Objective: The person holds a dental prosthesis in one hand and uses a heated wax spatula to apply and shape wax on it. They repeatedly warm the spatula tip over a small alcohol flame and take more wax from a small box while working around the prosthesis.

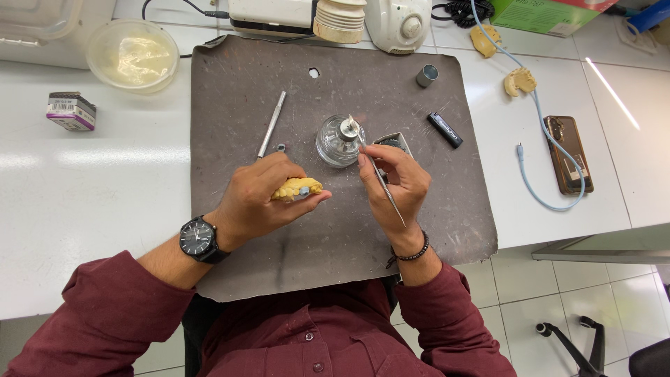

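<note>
Over the grey mat [447,209], left hand [262,199] grips yellow dental cast [296,187]; right hand [394,185] pinches thin metal tool [380,180].

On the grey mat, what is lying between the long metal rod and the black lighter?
In the head view, the glass spirit lamp stands between the metal rod and the black lighter. A small open box sits just right of the lamp.

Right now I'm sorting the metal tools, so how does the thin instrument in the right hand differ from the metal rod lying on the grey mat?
The thin instrument is pinched in the right hand, its tip raised at the glass burner; the metal rod lies loose on the grey mat, untouched. The instrument looks slimmer and tapered; the rod looks thicker and even along its length. The two slant opposite ways. Both are silvery metal.
</note>
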### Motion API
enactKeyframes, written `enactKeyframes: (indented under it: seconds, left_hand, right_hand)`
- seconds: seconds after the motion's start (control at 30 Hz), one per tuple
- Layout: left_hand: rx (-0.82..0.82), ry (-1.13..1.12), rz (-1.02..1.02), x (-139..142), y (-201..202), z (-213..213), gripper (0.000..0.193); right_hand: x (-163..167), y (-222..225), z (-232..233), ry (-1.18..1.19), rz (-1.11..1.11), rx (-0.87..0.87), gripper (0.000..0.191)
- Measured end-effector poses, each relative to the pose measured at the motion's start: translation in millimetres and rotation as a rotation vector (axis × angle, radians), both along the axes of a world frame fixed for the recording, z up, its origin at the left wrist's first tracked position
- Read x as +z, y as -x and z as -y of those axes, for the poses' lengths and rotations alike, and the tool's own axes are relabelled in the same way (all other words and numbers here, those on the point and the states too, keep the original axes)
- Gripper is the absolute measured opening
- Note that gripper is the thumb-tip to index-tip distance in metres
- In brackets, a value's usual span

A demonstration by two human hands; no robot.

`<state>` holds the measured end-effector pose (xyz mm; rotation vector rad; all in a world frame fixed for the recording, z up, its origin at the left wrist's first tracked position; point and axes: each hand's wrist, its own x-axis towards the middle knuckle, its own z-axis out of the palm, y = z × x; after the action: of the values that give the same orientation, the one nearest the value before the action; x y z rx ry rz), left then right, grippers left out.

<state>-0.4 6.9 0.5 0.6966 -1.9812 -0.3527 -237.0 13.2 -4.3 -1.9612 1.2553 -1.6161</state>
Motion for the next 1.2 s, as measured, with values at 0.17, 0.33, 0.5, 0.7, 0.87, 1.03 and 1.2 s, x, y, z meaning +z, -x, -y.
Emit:
enactKeyframes:
  seconds: [0.17,0.33,0.5,0.7,0.87,1.03,1.2]
  left_hand:
    - [0.002,0.008,-0.005,1.1,0.1,0.2,0.035]
    - [-0.001,0.006,-0.002,4.1,-1.3,-0.4,0.034]
    - [-0.016,-0.001,0.007,3.8,-2.6,0.3,0.033]
    - [-0.015,0.004,0.005,3.4,-1.9,0.3,0.034]
    - [0.007,0.012,0.015,1.9,-2.6,1.1,0.033]
    - [-0.002,0.011,0.015,2.3,-2.8,1.4,0.034]
    - [-0.001,0.014,0.017,2.3,-1.9,1.3,0.034]
  right_hand:
    - [-1.5,0.7,0.3,-0.001,0.030,-0.009,0.015]
    - [-2.1,19.4,-1.2,-0.112,0.234,0.046,0.014]
    - [26.2,88.7,14.4,-0.343,0.187,0.056,0.013]
    - [34.6,115.7,39.1,-0.555,0.021,0.116,0.008]
    - [28.1,114.6,49.5,-0.553,-0.035,0.193,0.021]
    - [24.0,115.8,54.1,-0.535,-0.175,0.088,0.024]
    - [22.8,118.8,54.9,-0.497,-0.209,0.126,0.023]
